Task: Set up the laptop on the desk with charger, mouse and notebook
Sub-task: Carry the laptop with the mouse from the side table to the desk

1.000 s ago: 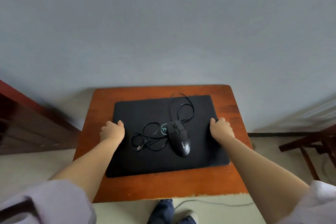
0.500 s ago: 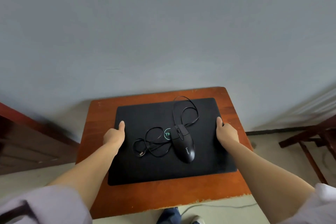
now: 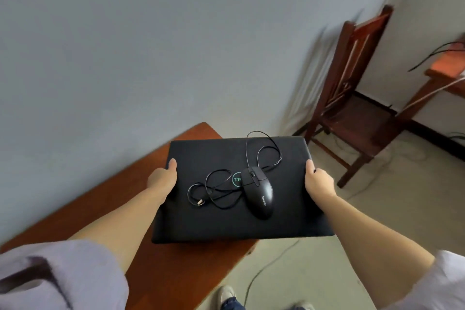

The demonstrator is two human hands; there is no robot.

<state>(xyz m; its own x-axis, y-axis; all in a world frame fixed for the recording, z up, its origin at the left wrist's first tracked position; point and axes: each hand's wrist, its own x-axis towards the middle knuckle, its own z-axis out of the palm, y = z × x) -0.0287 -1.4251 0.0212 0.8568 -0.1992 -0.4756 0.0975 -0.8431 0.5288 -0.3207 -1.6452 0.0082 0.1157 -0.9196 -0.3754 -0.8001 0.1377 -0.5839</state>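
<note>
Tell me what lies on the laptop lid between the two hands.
In the head view, between the left hand and right hand, the laptop lid carries a black mouse and its looped cable.

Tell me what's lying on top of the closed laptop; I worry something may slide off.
A black wired mouse rests on the laptop lid, its cable looped loose with the USB plug free. It partly covers the lid's round logo. Nothing else shows on the lid.
</note>
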